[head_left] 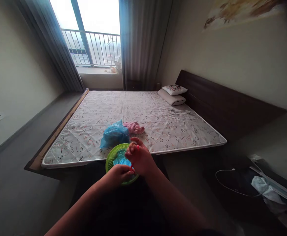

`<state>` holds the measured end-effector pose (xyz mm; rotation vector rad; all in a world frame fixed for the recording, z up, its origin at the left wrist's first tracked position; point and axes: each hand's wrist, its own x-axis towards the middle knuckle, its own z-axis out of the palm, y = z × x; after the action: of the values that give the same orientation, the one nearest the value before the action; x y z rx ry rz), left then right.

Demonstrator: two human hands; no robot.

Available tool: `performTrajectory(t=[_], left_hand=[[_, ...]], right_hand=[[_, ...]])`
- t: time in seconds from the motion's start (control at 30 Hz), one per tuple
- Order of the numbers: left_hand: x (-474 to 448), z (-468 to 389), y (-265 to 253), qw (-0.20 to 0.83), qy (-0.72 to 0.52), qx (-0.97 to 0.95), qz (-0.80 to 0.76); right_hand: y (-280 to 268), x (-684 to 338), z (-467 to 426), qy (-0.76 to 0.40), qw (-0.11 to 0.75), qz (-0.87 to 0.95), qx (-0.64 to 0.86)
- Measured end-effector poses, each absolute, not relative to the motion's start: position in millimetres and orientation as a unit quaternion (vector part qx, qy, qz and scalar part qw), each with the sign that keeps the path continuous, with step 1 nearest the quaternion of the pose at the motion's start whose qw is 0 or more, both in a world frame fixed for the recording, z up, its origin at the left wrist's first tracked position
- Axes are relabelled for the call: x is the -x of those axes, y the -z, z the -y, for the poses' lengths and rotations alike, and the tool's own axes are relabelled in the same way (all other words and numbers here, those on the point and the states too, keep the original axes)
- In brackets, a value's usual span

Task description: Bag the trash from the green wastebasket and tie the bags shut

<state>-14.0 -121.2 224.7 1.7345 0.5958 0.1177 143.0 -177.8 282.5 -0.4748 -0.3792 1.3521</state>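
Note:
My left hand (pixel 121 173) is closed, thumb and fingers pinching a thin red strip (pixel 133 169) that looks like a string or band. Above and to the right, my right hand (pixel 140 160) has its fingers curled, and red also shows at its finger near the knuckles. The strip seems to run between the two hands; its full shape is hidden. Beneath them sits a green plastic basket (pixel 111 158) with a light blue plastic bag (pixel 120 158) inside it. Just beyond, a filled blue plastic bag (pixel 115 135) rests on the mattress beside a pink cloth (pixel 134 127).
The letter-patterned mattress (pixel 96 108) lies on a dark wooden bed frame with a headboard (pixel 207 95) at right. Two pillows (pixel 173 94) are stacked at its head. A low dark table at right holds a white cable (pixel 228 190) and crumpled tissue (pixel 266 188).

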Motion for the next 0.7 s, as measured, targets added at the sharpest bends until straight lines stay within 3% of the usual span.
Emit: performTrajectory(t=[0.13, 0.33, 0.53, 0.7], left_hand=[[21.3, 117.0, -228.0, 0.677, -0.105, -0.669, -0.288], [33.7, 106.3, -231.6, 0.711, -0.175, -0.612, -0.297], [28.4, 108.4, -223.2, 0.686, -0.289, -0.560, -0.363], [22.6, 112.3, -215.0, 0.753, -0.342, -0.414, -0.380]], right_hand=[[-270.6, -164.2, 174.1, -0.618, 0.691, 0.285, 0.244], [-237.4, -197.1, 175.1, -0.497, 0.418, 0.540, 0.535], [-242.2, -193.0, 184.9, -0.471, 0.441, 0.523, 0.557], [-244.4, -175.5, 191.6, -0.471, 0.359, 0.611, 0.525]])
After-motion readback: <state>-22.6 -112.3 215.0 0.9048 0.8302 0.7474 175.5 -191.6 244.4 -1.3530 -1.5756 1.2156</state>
